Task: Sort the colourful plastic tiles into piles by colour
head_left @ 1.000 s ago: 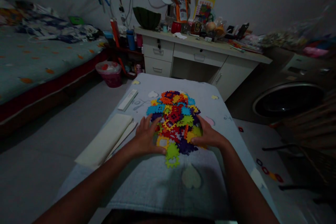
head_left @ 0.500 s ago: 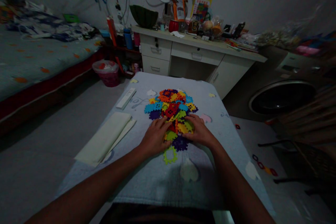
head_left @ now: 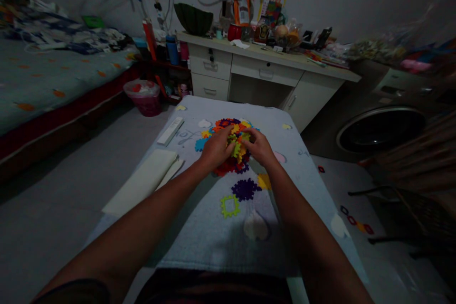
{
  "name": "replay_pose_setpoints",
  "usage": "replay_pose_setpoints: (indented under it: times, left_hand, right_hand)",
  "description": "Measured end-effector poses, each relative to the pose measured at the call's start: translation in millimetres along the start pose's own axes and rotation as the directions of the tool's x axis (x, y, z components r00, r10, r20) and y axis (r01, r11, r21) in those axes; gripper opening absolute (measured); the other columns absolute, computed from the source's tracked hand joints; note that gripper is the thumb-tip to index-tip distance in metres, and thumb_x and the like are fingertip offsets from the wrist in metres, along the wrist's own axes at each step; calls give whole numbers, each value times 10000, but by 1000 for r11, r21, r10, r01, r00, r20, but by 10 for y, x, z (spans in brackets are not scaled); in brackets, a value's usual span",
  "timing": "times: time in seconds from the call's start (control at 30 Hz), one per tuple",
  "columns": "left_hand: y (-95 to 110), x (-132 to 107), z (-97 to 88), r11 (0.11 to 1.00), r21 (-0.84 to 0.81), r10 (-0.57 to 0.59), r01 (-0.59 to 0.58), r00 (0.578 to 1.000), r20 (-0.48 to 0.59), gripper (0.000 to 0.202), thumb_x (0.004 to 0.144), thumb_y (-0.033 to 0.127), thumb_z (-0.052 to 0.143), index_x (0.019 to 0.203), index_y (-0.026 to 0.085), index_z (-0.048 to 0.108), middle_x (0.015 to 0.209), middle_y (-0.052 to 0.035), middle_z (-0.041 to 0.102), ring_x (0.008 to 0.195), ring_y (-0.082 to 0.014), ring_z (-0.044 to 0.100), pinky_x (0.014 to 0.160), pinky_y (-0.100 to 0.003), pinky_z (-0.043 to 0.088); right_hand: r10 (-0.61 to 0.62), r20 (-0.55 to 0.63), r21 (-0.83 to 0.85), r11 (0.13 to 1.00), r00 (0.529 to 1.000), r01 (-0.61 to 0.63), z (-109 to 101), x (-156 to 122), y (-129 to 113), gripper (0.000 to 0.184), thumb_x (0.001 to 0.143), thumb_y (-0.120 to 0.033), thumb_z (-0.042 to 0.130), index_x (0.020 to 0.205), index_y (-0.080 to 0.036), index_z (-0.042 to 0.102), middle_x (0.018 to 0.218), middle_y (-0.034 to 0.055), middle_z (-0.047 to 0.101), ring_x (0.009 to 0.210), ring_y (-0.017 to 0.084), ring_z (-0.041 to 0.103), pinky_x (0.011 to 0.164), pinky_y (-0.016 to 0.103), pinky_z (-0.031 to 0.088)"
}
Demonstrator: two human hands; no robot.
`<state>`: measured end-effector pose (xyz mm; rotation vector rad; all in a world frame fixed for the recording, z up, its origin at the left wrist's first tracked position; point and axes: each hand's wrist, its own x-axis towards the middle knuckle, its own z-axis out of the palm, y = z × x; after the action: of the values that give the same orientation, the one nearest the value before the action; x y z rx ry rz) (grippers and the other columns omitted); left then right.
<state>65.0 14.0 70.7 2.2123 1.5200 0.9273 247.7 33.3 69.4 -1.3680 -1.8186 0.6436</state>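
Fingers (head_left: 228, 131) of your left hand (head_left: 214, 148) and right hand (head_left: 261, 148) hold toy pieces (head_left: 237, 147) between them, at the pile (head_left: 223, 168) on your cloth-covered worktop (head_left: 199, 242); a green frame (head_left: 224, 206) lies nearer you. Drawers (head_left: 211, 78) stand beyond, a bed (head_left: 60, 73) left, a washing machine (head_left: 359, 104) right.

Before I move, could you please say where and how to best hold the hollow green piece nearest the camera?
I'd probably pinch the green piece by its near bar, from above on the near side: it lies flat, open-centred, with the purple piece just beyond.

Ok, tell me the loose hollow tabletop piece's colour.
Lime green; the head view shows the hollow piece best.
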Motion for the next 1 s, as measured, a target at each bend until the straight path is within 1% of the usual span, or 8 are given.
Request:
replay_pose_setpoints:
  times: [0.1,0.23,0.33,0.4,0.5,0.6,0.77,1.0]
  left_hand:
    - [-64,45,-38,993,113,-19,32,993,-114,630,812,279,641,1401,197,437,1406,-128,514,1301,-324,447,1087,-486,372]
    - [-86,-185,-151,977,209,5,44,973,-232,552,798,284,661,1315,174,504,1421,-169,446,1317,-372,375,1067,-535,357]
    - [-12,-503,-234,984,104,145,-145,989,4,290,870,278,570,1149,200,575,1168,-106,576,1126,-280,519,973,-441,438]
    - [48,-715,-247,969,14,234,-246,937,258,231,881,354,585,1050,199,610,1066,-88,593,1033,-259,552,901,-401,467]
    - [110,-961,-194,957,-49,275,-286,841,466,526,718,503,764,1124,206,609,1119,-95,581,1045,-281,543,902,-402,469]
    - [133,-1086,-109,961,-16,240,-276,802,547,648,633,491,832,1169,213,595,1163,-99,576,1072,-297,541,914,-403,464]
    - [140,-1108,-39,976,21,161,-217,783,601,578,680,422,805,1177,244,570,1102,-69,609,1040,-276,580,877,-364,467]
    - [156,-1087,-3,995,-9,88,-102,809,581,508,678,350,803,1109,249,555,1072,-37,596,970,-242,602,806,-322,466]
  right_hand:
    - [-10,5,59,998,1000,9,-84,-89,43,519,778,-282,638,1284,-236,530,1322,90,532,1125,223,562,903,375,505]
    - [-69,103,-216,972,992,90,-283,-488,92,364,766,-293,703,1104,-199,608,1155,109,576,1122,265,529,971,439,448]
    - [-60,345,-332,926,937,182,-332,-853,61,319,780,-347,732,1027,-173,631,1041,102,609,1030,261,553,946,432,438]
    - [-63,449,-356,902,891,243,-295,-1034,15,504,743,-413,775,1149,-164,609,1111,117,607,1059,276,540,957,436,425]
    - [-52,490,-387,881,870,271,-199,-1152,-48,725,697,-432,812,1310,-165,532,1234,139,561,1132,297,502,988,445,404]
    - [-36,518,-387,881,855,272,-134,-1139,-81,647,701,-356,801,1268,-162,556,1204,131,552,1129,284,498,979,420,411]
    - [-30,522,-368,894,853,257,-122,-1094,-110,536,673,-321,804,1124,-152,570,1132,120,562,1079,274,509,938,414,426]
    - [-41,519,-255,946,854,200,-43,-1141,-77,555,706,-190,731,1209,-176,498,1176,100,587,1052,232,557,906,365,436]
